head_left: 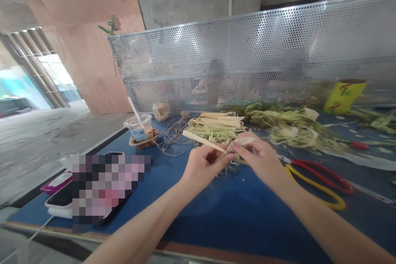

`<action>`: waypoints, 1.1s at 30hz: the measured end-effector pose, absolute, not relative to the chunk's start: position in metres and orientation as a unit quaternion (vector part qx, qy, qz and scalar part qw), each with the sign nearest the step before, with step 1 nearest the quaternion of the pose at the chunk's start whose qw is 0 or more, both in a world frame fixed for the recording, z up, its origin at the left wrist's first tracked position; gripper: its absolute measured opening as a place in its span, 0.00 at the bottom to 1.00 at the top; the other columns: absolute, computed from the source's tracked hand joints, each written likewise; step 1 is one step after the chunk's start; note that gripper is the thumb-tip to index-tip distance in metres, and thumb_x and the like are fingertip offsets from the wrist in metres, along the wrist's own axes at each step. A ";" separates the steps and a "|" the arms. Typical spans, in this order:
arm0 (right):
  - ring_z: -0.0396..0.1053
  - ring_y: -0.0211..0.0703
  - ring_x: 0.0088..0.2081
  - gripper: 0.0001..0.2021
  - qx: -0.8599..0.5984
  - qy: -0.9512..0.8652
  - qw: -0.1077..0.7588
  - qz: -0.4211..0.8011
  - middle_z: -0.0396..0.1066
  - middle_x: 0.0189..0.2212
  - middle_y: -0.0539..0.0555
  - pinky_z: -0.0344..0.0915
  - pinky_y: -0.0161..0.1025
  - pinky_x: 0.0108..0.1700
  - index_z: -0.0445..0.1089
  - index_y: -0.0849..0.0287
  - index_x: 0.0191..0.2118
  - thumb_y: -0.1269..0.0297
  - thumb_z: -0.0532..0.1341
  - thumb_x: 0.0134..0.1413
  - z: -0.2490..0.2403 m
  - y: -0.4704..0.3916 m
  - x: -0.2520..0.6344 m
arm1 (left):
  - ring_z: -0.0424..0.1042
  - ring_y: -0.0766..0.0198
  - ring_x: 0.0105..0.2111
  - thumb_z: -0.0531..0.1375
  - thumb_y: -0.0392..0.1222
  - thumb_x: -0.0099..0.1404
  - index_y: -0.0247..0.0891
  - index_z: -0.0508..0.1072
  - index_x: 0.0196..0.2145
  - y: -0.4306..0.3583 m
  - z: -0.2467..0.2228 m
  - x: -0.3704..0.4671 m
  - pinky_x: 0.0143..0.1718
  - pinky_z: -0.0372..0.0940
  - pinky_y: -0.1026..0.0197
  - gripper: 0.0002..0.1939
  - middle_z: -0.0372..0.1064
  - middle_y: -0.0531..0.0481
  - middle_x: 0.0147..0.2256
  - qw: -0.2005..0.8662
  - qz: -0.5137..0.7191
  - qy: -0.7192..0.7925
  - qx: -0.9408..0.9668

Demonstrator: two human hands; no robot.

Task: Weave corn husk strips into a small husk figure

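Observation:
Over the blue table (229, 210), my left hand (207, 165) is closed around a pale stalk (198, 138) that points up to the left. My right hand (255, 150) meets it at the fingertips, pinching a thin whitish strip (246, 141) beside the stalk's near end. The exact contact between the fingertips is partly hidden. Just behind both hands lies a pile of pale and green stalks (219, 123). Scissors (318, 177) with one red and one yellow handle rest right of my right hand.
Left are a cup with a straw (139, 128), a twine ball (160, 111), loose twine (175, 136) and a phone (62, 194). Leafy husks (287, 126) and a yellow roll (345, 97) lie back right. A perforated metal screen (192, 66) stands behind, people beyond it.

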State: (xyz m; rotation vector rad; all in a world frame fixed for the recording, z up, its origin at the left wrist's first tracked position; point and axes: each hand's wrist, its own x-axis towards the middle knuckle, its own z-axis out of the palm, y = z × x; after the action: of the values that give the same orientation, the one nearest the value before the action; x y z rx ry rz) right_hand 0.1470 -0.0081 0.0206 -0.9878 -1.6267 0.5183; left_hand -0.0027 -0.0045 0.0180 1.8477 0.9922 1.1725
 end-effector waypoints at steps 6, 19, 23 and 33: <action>0.63 0.40 0.31 0.11 -0.430 -0.695 0.524 0.241 0.65 0.25 0.51 0.59 0.36 0.36 0.65 0.58 0.23 0.61 0.54 0.52 0.029 -0.012 0.151 | 0.63 0.73 0.15 0.58 0.46 0.55 0.34 0.69 0.31 -0.002 0.022 0.000 0.18 0.62 0.67 0.12 0.69 0.51 0.24 0.507 0.417 0.337 0.675; 0.60 0.34 0.22 0.12 -0.414 -0.721 0.350 0.431 0.63 0.22 0.48 0.56 0.31 0.23 0.64 0.56 0.34 0.54 0.53 0.52 0.026 -0.003 0.163 | 0.65 0.71 0.16 0.63 0.45 0.49 0.34 0.72 0.29 0.000 0.027 -0.013 0.20 0.62 0.68 0.11 0.69 0.53 0.20 0.479 0.431 0.377 0.665; 0.53 0.31 0.19 0.12 -0.402 -0.754 0.329 0.402 0.55 0.16 0.45 0.52 0.30 0.21 0.66 0.58 0.29 0.55 0.53 0.53 0.033 -0.008 0.168 | 0.64 0.72 0.16 0.59 0.47 0.54 0.34 0.73 0.24 0.001 0.030 -0.016 0.20 0.60 0.68 0.12 0.70 0.51 0.20 0.433 0.444 0.392 0.680; 0.59 0.33 0.20 0.11 -0.410 -0.769 0.277 0.405 0.60 0.17 0.47 0.56 0.31 0.24 0.65 0.57 0.29 0.56 0.54 0.52 0.037 -0.006 0.182 | 0.64 0.72 0.18 0.58 0.48 0.55 0.34 0.73 0.26 0.005 0.029 -0.016 0.19 0.58 0.70 0.13 0.73 0.49 0.24 0.503 0.439 0.387 0.636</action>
State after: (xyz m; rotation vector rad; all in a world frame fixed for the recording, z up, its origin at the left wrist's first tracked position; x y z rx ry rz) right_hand 0.1816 -0.0061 0.0368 -1.1008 -2.0641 1.0887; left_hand -0.0163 0.0047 0.0285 1.5359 0.9354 1.0611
